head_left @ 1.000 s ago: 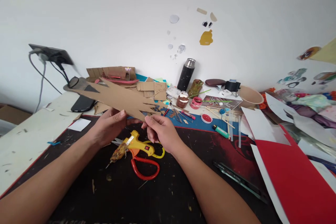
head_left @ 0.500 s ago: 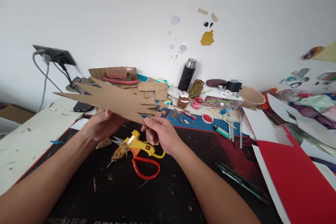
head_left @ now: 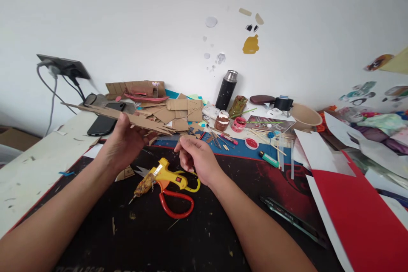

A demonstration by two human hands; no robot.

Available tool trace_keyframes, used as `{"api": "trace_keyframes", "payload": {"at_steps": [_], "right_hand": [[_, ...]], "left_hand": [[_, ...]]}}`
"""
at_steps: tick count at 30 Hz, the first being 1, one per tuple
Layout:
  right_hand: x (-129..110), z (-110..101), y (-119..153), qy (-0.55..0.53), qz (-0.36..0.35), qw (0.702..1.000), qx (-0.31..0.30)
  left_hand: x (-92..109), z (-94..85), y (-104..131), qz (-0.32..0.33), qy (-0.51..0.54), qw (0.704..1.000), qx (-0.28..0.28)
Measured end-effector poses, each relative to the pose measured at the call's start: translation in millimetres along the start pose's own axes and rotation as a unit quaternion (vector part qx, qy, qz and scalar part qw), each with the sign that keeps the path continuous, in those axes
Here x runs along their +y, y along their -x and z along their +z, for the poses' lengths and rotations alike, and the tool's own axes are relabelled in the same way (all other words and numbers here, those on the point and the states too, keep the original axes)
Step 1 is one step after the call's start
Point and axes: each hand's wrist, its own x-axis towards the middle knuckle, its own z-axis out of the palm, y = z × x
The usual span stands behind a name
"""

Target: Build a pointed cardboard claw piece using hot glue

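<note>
Fingers of the left hand (head_left: 126,142) grip a spiky cardboard cutout (head_left: 127,117) at center left; the right hand (head_left: 196,157) hovers loosely curled, holding nothing, above a glue gun (head_left: 162,174).

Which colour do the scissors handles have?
Red, on the scissors under the glue gun; head view.

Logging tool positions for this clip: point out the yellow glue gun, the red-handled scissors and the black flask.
yellow glue gun (head_left: 165,175), head view, on its yellow body.
red-handled scissors (head_left: 177,205), head view, on the red handle loop.
black flask (head_left: 225,92), head view, mid-body.
</note>
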Motion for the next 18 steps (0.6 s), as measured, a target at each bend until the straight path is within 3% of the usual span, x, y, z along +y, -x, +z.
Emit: {"api": "trace_keyframes", "payload": {"at_steps": [6,13,18], "right_hand": [[0.4,-2.8,-1.8,0.069,-0.043,0.995,0.05],[-1.5,-2.6,0.1,0.126,-0.098,0.982,0.102],[-2.6,-2.0,2.0,0.154,-0.114,0.976,0.107]], "left_hand": [[-2.3,-0.1,-1.6,0.005,0.013,0.999,0.05],[-3.9,6.0,4.2,-0.025,0.003,0.998,0.056],[-5.2,8.3,7.4,-0.037,-0.003,0.998,0.051]]}}
